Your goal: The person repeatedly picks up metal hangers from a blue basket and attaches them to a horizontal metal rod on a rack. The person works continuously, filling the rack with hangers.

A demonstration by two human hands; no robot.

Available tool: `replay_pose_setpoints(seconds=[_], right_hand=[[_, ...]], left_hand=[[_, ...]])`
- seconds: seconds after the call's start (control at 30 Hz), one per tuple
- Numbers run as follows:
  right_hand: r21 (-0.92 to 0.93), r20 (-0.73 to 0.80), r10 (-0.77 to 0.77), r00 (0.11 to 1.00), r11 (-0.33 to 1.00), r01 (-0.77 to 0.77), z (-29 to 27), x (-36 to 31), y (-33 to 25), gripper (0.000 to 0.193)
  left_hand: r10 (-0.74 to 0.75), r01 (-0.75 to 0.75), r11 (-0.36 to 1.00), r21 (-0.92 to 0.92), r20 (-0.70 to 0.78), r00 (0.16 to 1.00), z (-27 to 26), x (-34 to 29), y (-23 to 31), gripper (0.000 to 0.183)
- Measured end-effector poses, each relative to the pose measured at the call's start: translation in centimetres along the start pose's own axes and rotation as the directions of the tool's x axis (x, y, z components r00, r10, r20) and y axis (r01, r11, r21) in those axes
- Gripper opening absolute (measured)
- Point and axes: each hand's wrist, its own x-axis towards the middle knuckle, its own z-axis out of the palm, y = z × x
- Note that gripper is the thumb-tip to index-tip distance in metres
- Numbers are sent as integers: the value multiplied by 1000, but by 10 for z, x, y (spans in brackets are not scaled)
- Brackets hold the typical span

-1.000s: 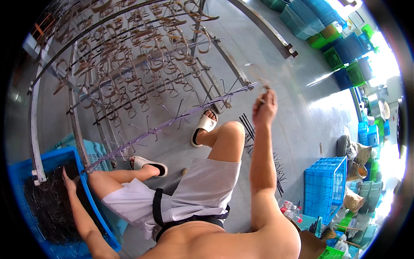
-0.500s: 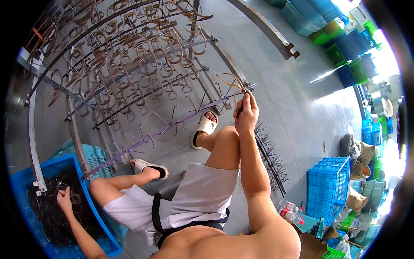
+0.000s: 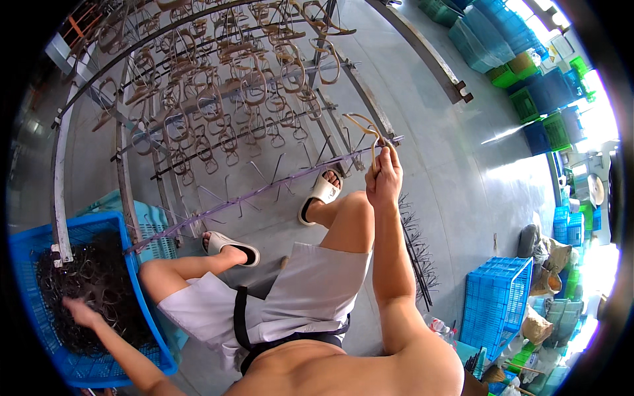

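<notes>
Right hand (image 3: 385,179): raised, fingers and thumb pinched on a thin tan looped strip (image 3: 374,131), material unclear. Left hand (image 3: 80,313): low over the blue plastic basket (image 3: 154,315), motion-blurred; can't tell if it grips any of the dark, thin tangled pieces (image 3: 109,264) heaped inside.

Strip sits at the right-hand end of the long purple rod with thin prongs (image 3: 264,188), overlapping it in this view. Can't confirm contact or seating. Most visible prongs on that rod are bare.

Beyond it: grey metal rack (image 3: 60,185), brown loops (image 3: 234,47) hanging in rows. Dark pronged rods (image 3: 417,264) on the floor, outboard of the right forearm.

Step, my read: strip being worked at the rod end, left hand at the basket. Next move calls for a steady pinch, strip lined up with a prong, left fingers separating one piece from the tangle.
</notes>
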Motion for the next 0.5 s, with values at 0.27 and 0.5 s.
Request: replay_pose_setpoints(seconds=[0.27,0.5], right_hand=[[-325,-15,-123,992,939,111,15,-6,9,19],[-483,80,-215,973,845,227,6,-8,20,27]], left_hand=[[605,-580,718,383,69,794,28,-71,-23,57],[-63,121,959,-254,227,972,45,-85,-60,16]])
